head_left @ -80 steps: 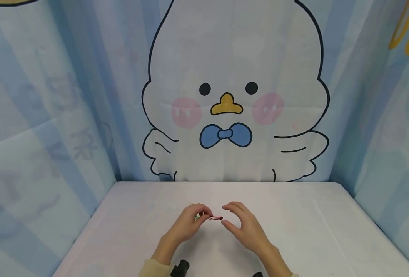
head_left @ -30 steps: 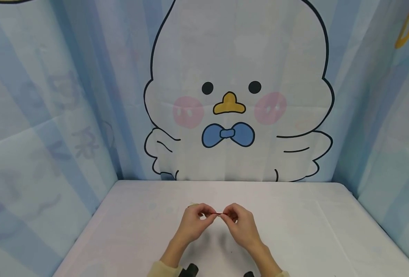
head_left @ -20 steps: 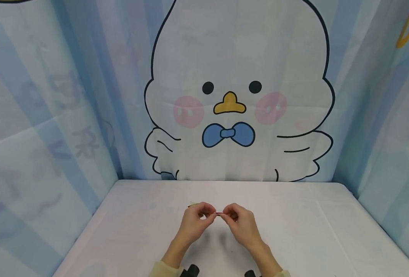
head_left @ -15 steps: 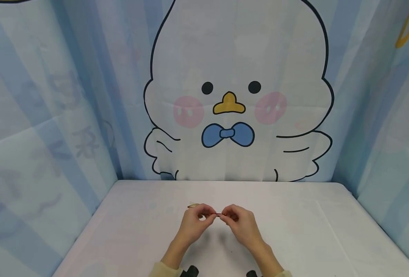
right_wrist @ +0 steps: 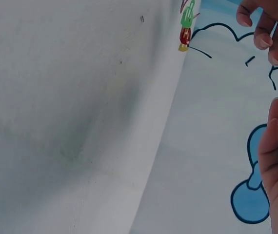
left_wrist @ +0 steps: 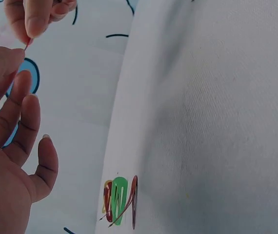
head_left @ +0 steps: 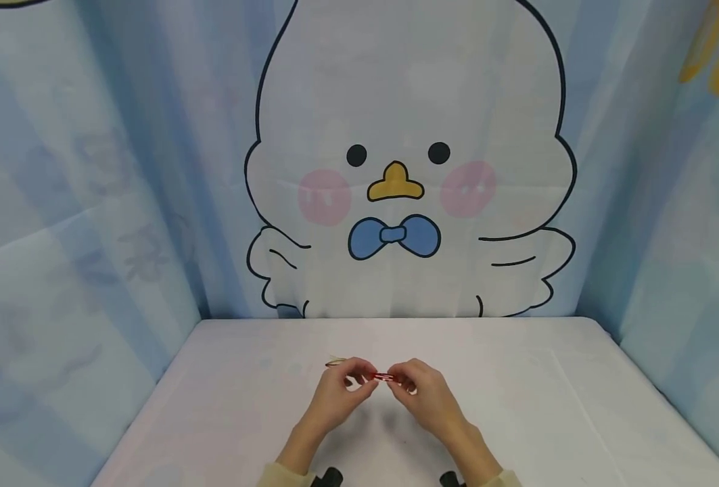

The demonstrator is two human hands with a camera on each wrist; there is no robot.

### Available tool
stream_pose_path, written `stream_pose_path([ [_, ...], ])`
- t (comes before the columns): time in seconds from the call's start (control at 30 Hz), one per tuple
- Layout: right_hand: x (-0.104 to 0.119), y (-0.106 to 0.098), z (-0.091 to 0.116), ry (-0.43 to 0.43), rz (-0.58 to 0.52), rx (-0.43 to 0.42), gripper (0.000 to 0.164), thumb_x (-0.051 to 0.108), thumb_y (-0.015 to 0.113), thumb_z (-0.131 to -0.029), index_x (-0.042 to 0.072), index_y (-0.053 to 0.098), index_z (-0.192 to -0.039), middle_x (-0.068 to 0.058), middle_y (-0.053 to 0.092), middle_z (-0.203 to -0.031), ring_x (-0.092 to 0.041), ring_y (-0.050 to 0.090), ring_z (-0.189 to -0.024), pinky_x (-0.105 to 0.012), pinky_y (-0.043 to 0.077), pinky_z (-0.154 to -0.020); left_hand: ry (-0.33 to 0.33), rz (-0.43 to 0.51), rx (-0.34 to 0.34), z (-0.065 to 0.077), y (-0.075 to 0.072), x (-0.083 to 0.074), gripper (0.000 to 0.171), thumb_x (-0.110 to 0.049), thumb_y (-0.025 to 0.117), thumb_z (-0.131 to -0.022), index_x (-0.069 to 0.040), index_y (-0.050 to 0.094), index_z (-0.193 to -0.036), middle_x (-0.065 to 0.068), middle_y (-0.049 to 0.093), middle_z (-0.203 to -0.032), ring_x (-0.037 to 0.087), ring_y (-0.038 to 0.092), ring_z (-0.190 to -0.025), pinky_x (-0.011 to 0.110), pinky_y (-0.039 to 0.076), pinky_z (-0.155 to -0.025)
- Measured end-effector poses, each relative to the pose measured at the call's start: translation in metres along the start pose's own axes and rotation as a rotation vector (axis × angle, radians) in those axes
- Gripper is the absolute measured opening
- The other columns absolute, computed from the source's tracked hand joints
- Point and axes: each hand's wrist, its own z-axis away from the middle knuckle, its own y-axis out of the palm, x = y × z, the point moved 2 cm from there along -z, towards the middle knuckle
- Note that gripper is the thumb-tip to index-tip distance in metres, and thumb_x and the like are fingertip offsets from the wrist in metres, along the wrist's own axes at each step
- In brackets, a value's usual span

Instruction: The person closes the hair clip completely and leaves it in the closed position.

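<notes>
A small red snap hair clip (head_left: 384, 377) is held up above the table, spanning the short space between both hands. Its left end is pinched between thumb and fingertips of my left hand (head_left: 337, 399). My right hand (head_left: 429, 400) pinches the opposite end the same way. A slit between the clip's metal parts shows in the head view. From the left wrist, only a thin red edge of the clip (left_wrist: 28, 44) appears between the fingertips; the left hand's other fingers are spread apart and loosely bent.
On the white table (head_left: 243, 392), beyond my left hand, lies a group of hair clips: a green clip (left_wrist: 119, 200), a dark red clip (left_wrist: 108, 204), a yellow one partly hidden, and a brownish-red clip (left_wrist: 134, 195) with its arms splayed. A printed curtain (head_left: 396, 284) stands behind the table.
My right hand, apart from the clip at first, has come in and pinches its right end. The clip then looked edge-on and now shows more of its face. The left hand keeps its pinch.
</notes>
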Motion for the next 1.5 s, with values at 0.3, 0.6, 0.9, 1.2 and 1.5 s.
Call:
stream_pose_path([
  [0.3, -0.011, -0.016, -0.003, -0.034, 0.031, -0.033, 0.027, -0.007, 0.084, -0.074, 0.009, 0.072, -0.093, 0.008, 0.062, -0.083, -0.004, 0.055, -0.069, -0.022, 0.05, -0.059, -0.05, -0.042, 0.007, 0.004, -0.016, 0.012, 0.017, -0.015, 0.076, -0.091, -0.015, 0.069, -0.108, -0.008, 0.064, -0.094, 0.017, 0.057, -0.088, 0.036, 0.049, -0.078],
  [0.6, -0.026, -0.04, -0.008, -0.022, 0.049, -0.022, 0.027, -0.006, 0.084, -0.075, 0.009, 0.072, -0.094, 0.01, 0.059, -0.083, -0.008, 0.053, -0.069, -0.025, 0.049, -0.059, -0.107, -0.06, 0.038, 0.008, -0.033, 0.027, 0.016, -0.011, 0.075, -0.091, -0.012, 0.069, -0.106, -0.005, 0.065, -0.094, 0.022, 0.057, -0.088, 0.032, 0.049, -0.075],
  [0.9, -0.041, -0.055, -0.009, 0.07, 0.101, 0.021, 0.026, -0.003, 0.085, -0.077, 0.011, 0.073, -0.095, 0.01, 0.06, -0.085, -0.009, 0.053, -0.071, -0.024, 0.049, -0.062, -0.12, -0.185, 0.05, 0.013, -0.048, 0.044, 0.014, -0.007, 0.074, -0.09, -0.009, 0.069, -0.103, -0.007, 0.063, -0.091, 0.017, 0.054, -0.083, 0.03, 0.047, -0.071],
  [1.2, -0.055, -0.063, -0.008, 0.112, 0.123, 0.041, 0.024, -0.001, 0.084, -0.079, 0.011, 0.074, -0.096, 0.011, 0.059, -0.085, -0.008, 0.051, -0.07, -0.024, 0.047, -0.061, -0.149, -0.222, 0.107, 0.017, -0.057, 0.054, 0.016, -0.007, 0.077, -0.088, -0.01, 0.07, -0.102, -0.005, 0.064, -0.092, 0.015, 0.053, -0.081, 0.03, 0.046, -0.071],
  [1.5, -0.065, -0.068, -0.01, 0.118, 0.124, 0.043, 0.02, 0.0, 0.082, -0.081, 0.011, 0.074, -0.095, 0.01, 0.059, -0.083, -0.008, 0.049, -0.07, -0.024, 0.045, -0.059, -0.155, -0.261, 0.164, 0.017, -0.059, 0.055, 0.016, -0.008, 0.078, -0.087, -0.01, 0.07, -0.101, -0.005, 0.064, -0.091, 0.015, 0.052, -0.08, 0.031, 0.046, -0.07],
])
